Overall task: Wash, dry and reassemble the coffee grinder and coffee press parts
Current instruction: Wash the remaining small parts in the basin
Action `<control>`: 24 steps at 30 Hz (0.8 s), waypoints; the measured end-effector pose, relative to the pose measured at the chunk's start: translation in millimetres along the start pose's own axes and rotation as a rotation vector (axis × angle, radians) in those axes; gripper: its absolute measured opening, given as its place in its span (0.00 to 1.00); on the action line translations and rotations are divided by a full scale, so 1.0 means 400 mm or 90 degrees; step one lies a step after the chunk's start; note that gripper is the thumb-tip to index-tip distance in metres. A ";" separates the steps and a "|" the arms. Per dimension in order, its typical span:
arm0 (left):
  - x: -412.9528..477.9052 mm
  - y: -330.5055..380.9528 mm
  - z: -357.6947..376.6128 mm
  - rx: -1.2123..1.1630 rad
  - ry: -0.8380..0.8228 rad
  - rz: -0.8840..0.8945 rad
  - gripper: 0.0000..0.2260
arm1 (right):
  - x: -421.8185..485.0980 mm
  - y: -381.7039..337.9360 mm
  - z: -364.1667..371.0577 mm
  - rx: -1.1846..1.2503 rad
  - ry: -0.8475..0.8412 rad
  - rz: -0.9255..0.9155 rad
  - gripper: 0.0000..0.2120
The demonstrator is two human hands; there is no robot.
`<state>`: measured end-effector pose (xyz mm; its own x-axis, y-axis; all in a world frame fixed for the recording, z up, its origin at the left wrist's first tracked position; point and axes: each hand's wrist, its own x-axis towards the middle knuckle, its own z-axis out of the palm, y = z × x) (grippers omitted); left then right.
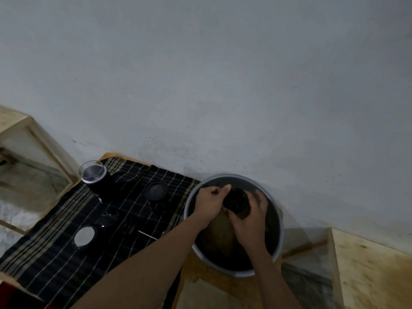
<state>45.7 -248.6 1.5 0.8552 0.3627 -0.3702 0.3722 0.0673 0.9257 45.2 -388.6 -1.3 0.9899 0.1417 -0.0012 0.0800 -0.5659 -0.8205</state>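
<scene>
Hands, left (210,202) and right (250,216), clamp the black cylindrical grinder part (235,200) over the grey round basin (277,237); rub its inside thoroughly, holding firmly at twelve o'clock.

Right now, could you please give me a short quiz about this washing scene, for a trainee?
1. True or false: both hands are over the grey basin.
2. Which item stands at the far left corner of the striped cloth? A) the black grinder body with a clear top B) a kettle C) a plate
3. Fill in: the left hand and right hand hold a black ____ part.

Key:
1. True.
2. A.
3. Cylindrical; both hands grip it over the dark water. Which appliance it belongs to cannot be told.
</scene>
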 end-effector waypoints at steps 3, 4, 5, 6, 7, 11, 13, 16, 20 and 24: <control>0.002 -0.012 -0.012 0.038 -0.013 -0.053 0.17 | -0.006 0.015 0.008 -0.001 -0.069 0.021 0.25; 0.007 -0.021 -0.017 0.047 -0.017 -0.049 0.17 | -0.012 0.017 0.007 -0.007 -0.060 0.026 0.26; 0.008 -0.024 -0.019 0.055 -0.019 -0.035 0.18 | -0.014 0.020 0.004 0.004 -0.046 0.025 0.27; 0.009 -0.024 -0.019 0.064 -0.025 -0.032 0.18 | -0.013 0.021 0.005 0.020 -0.051 0.030 0.27; 0.010 -0.028 -0.019 0.069 -0.030 -0.040 0.18 | -0.015 0.027 0.007 0.025 -0.062 0.034 0.27; 0.006 -0.031 -0.021 0.104 -0.035 -0.041 0.20 | -0.013 0.027 0.006 0.025 -0.065 0.045 0.26; 0.011 -0.028 -0.027 0.105 -0.051 -0.052 0.20 | -0.011 0.032 0.005 0.020 -0.077 0.043 0.26; 0.009 -0.019 -0.031 0.125 -0.064 -0.054 0.20 | -0.017 0.037 0.002 0.037 -0.098 0.067 0.27; -0.011 0.006 -0.032 0.107 -0.032 -0.034 0.17 | -0.016 0.006 0.005 0.033 -0.058 0.052 0.27; -0.040 0.066 -0.115 0.011 0.026 -0.027 0.13 | 0.000 -0.092 0.026 0.066 -0.081 0.012 0.31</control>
<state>25.2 -210.0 35.4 0.8230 0.3973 -0.4060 0.4147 0.0681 0.9074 41.2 -359.4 22.9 0.9676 0.2380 -0.0843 0.0426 -0.4830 -0.8746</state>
